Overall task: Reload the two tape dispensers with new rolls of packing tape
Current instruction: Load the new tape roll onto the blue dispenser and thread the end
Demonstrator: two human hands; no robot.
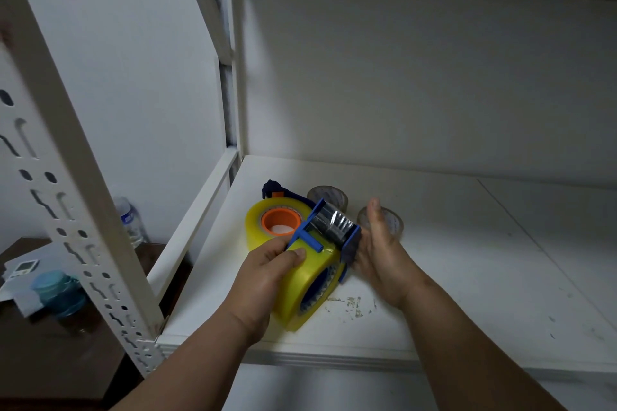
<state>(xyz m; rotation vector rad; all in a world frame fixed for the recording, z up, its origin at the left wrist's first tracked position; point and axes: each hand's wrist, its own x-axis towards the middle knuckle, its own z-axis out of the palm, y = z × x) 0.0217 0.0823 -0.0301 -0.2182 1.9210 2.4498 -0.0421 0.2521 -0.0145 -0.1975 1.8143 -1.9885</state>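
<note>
Under my left hand [267,272] I see a yellow roll of packing tape [300,290] seated in a blue plastic dispenser [334,230]. Beyond that hand lies a second yellow roll with an orange core [278,220]. By my right hand [380,243] stand two small clear tape rolls [329,195].
</note>
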